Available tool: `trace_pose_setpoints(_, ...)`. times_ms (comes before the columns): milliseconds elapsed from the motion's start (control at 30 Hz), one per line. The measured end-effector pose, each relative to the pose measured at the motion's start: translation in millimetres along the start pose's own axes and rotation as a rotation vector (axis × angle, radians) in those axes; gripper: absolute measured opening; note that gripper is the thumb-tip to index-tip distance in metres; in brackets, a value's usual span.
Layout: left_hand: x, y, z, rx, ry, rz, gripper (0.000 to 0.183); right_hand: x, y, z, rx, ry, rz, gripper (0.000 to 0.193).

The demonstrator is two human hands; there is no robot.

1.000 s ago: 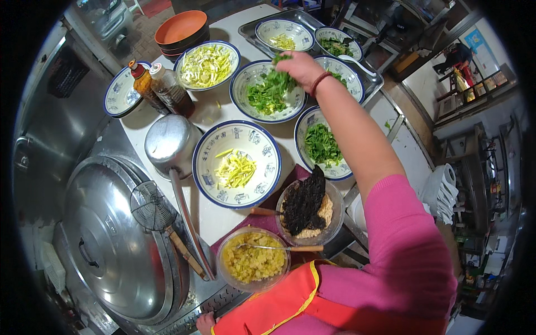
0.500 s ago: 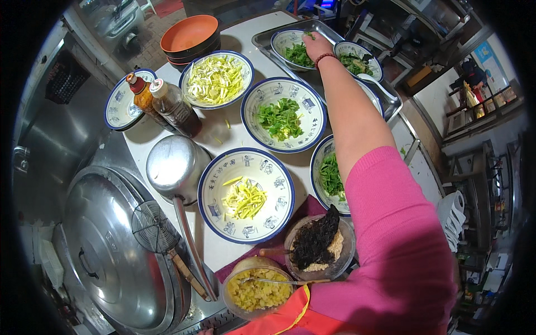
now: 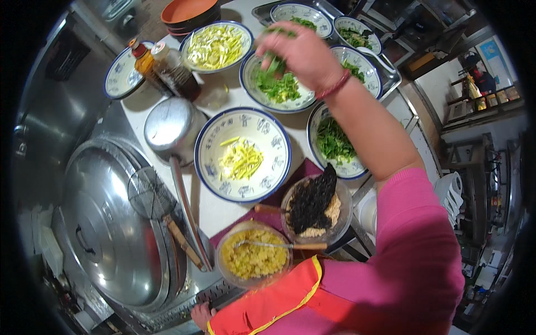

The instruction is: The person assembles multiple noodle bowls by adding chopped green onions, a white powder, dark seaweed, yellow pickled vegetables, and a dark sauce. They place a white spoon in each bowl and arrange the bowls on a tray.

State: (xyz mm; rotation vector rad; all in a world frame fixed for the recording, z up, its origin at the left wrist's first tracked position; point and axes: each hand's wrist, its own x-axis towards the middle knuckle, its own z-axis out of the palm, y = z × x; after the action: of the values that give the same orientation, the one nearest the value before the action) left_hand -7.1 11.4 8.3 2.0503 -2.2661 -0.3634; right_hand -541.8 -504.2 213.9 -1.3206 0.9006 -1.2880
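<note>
My right hand is above a blue-rimmed bowl of chopped leafy greens. Its fingers are closed round more greens, some sticking out below. At the lower edge, my left hand rests by the counter's edge next to the red apron, fingers partly visible, apart and holding nothing. Nearer to me stands a bowl with a little chopped yellow-green vegetable. Greens also fill part of the bowl under my right forearm. Far left of the hand is a bowl heaped with the yellow-green pieces.
A metal tray with more bowls is at the back right. On the left are two sauce bottles, a saucepan, a strainer and a large lidded pot. Tubs of yellow mash and dark seaweed-like sheets stand close.
My right hand has come from the far bowl in the tray, toward me and left, with greens in it. The view has tilted, and more of my left hand shows.
</note>
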Motion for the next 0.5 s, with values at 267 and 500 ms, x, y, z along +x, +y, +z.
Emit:
trace_pose_setpoints(267,2.9,8.6,-4.4,-0.021,0.047,0.034,0.033,-44.4,32.8,79.1,-1.117,-0.596,0.140,0.036)
trace_pose_setpoints(500,6.3,18.2,-13.2,-0.036,0.043,0.010,0.030,-58.2,31.0,77.0,-1.450,-0.920,-0.098,0.024)
